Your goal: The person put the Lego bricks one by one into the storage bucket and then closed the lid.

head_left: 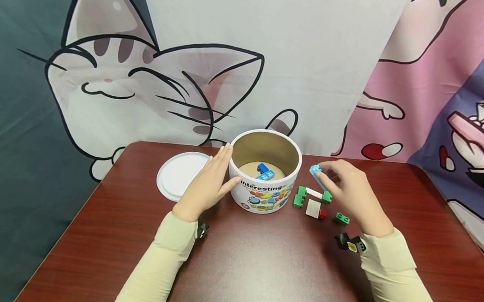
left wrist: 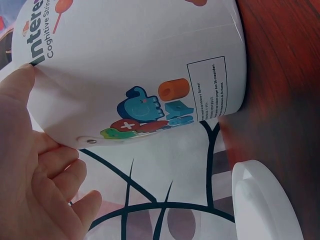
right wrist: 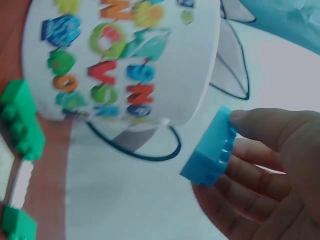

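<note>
A round white tub (head_left: 264, 198) with colourful print stands open near the table's back edge. On its floor lie a dark blue brick (head_left: 262, 168) and a light blue brick (head_left: 265, 175). My left hand (head_left: 206, 183) touches the tub's left side with its fingers extended; in the left wrist view the thumb lies against the printed wall. Right of the tub, my right hand (head_left: 349, 190) pinches another light blue toy brick (right wrist: 210, 147) between thumb and fingers, raised above the table. Below it are green bricks (head_left: 298, 200), a white brick (head_left: 313, 209) and a red brick (head_left: 323, 214).
A round white lid (head_left: 178, 175) lies left of the tub, partly behind my left hand. One separate green brick (head_left: 342, 218) sits nearer my right wrist. The brown table (head_left: 234, 270) ends just behind the tub, where a printed cat cloth (head_left: 144, 117) hangs.
</note>
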A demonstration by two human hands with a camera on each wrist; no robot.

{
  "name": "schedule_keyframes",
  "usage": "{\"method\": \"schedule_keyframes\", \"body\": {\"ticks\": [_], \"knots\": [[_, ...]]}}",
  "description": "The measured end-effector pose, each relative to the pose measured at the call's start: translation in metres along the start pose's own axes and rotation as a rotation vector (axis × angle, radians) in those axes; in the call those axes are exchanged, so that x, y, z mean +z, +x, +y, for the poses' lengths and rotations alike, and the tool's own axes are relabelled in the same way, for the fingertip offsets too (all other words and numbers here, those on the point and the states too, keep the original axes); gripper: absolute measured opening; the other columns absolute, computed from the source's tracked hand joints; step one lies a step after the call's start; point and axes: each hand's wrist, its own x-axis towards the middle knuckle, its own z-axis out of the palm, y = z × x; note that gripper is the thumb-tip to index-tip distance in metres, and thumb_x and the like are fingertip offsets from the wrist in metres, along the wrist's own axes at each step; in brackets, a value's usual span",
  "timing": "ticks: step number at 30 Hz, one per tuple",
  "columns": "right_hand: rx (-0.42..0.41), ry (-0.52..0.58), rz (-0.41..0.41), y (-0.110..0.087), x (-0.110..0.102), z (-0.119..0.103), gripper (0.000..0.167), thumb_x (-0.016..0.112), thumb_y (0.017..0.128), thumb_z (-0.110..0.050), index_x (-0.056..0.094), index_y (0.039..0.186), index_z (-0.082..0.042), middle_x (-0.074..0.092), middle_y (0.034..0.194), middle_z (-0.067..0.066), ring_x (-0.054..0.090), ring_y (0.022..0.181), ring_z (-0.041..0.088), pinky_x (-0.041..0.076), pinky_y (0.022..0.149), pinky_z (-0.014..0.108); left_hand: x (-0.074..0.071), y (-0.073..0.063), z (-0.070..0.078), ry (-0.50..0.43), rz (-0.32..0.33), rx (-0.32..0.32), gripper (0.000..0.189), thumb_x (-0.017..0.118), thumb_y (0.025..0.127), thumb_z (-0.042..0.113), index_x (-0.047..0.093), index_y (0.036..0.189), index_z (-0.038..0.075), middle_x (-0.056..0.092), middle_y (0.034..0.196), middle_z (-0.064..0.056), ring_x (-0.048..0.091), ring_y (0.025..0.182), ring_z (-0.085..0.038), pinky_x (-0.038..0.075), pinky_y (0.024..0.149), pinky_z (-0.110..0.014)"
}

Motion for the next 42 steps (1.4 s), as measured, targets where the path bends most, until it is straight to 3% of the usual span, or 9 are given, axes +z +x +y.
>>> {"method": "schedule_keyframes", "body": {"ticks": [4,11,14,20,35,42], "knots": [[-0.046,0.043,0.087,0.006,-0.001,-0.013,0.013,0.076,0.093,-0.016,0.076,0.105,-0.014,0.066,0.09,-0.006,0.06,0.079,0.007,0.048,0.075,0.011,0.0,0.0,0.001,-0.002,-0.006,-0.005,0.081,0.051,0.105,0.047,0.016,0.162,0.002,0.019,0.168,-0.014,0.013,0.155,-0.024,0.016,0.124,-0.048],[-0.082,0.136,0.17,0.027,0.008,-0.031,0.017,0.079,0.09,-0.013,0.077,0.106,-0.009,0.071,0.09,-0.002,0.065,0.075,0.009,0.05,0.071,0.007,-0.001,-0.001,0.001,0.001,0.004,-0.002,0.082,0.053,0.104,0.046,0.016,0.161,0.001,0.019,0.167,-0.015,0.015,0.155,-0.026,0.017,0.124,-0.049],[-0.086,0.156,0.182,0.035,0.013,-0.037,0.017,0.078,0.09,-0.012,0.077,0.106,-0.006,0.072,0.091,0.003,0.066,0.075,0.014,0.053,0.069,0.012,-0.001,0.0,0.001,0.001,0.003,0.002,0.081,0.053,0.104,0.046,0.016,0.161,0.001,0.019,0.167,-0.015,0.015,0.155,-0.026,0.017,0.124,-0.049],[-0.085,0.18,0.211,0.053,0.027,-0.044,0.019,0.079,0.09,-0.014,0.076,0.105,-0.003,0.072,0.093,0.009,0.069,0.075,0.019,0.06,0.07,0.038,0.0,0.0,0.001,-0.006,0.007,0.004,0.081,0.052,0.105,0.046,0.016,0.161,0.001,0.019,0.168,-0.015,0.016,0.155,-0.027,0.017,0.124,-0.049],[0.001,0.032,-0.023,0.096,0.055,-0.043,0.023,0.076,0.093,-0.02,0.074,0.102,0.001,0.073,0.096,0.014,0.069,0.085,0.026,0.057,0.079,0.042,0.001,-0.002,0.0,-0.006,0.007,0.008,0.082,0.053,0.104,0.046,0.016,0.161,0.0,0.019,0.167,-0.016,0.015,0.155,-0.027,0.018,0.124,-0.051],[0.05,-0.019,-0.041,0.102,0.063,-0.039,0.019,0.075,0.092,-0.013,0.072,0.103,0.003,0.073,0.099,0.017,0.07,0.092,0.03,0.056,0.084,0.045,0.001,0.0,0.001,-0.006,0.003,0.005,0.081,0.051,0.105,0.046,0.016,0.161,0.0,0.019,0.167,-0.015,0.016,0.155,-0.028,0.018,0.124,-0.05]]}}
